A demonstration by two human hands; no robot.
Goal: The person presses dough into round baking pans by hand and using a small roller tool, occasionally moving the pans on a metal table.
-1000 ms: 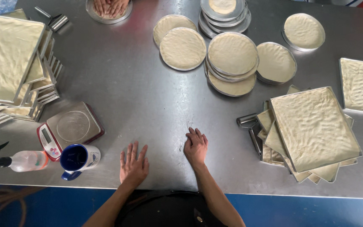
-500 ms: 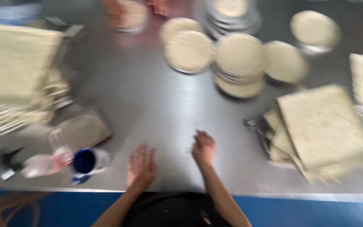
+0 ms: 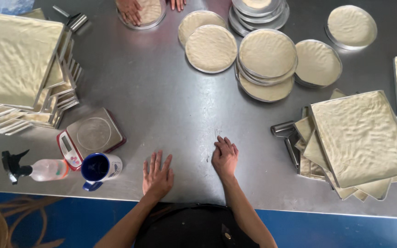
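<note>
With both hands flat and fingers spread, holding nothing, left hand (image 3: 157, 176) and right hand (image 3: 224, 156) rest on bare brushed-steel tabletop (image 3: 161, 105), nearest a blue-rimmed white mug (image 3: 100, 168); keep palms level.

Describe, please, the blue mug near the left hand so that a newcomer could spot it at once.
Start at the steel table's near edge, left of the person's left hand. There a blue-lined white mug lies on its side, beside a red-edged kitchen scale and a clear spray bottle. It alone has a blue handle and a dark blue inside.
</note>
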